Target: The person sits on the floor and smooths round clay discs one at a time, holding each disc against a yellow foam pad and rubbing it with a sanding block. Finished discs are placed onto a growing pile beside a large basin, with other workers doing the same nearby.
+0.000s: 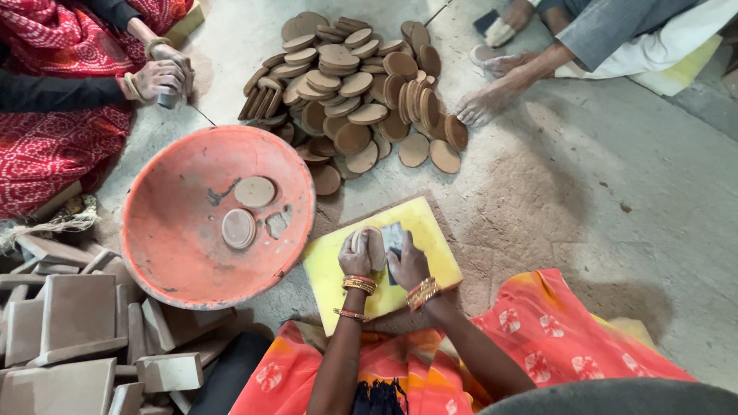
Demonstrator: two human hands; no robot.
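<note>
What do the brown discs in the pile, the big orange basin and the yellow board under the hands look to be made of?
Discs: probably unfired or dried clay, judging by the matte, dusty brown surface and slightly uneven edges.
Orange basin: likely plastic, thin-rimmed and uniformly coloured, scuffed and coated in pale dust.
Yellow board: flat and smooth, perhaps plastic or painted wood; it cannot be told which.

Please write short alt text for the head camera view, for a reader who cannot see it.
Seen from above, the person's left hand holds a round clay disc on a yellow board, the right hand pressing a grey sheet against it. Nearby are an orange basin, a pile of discs and two seated people.
</note>
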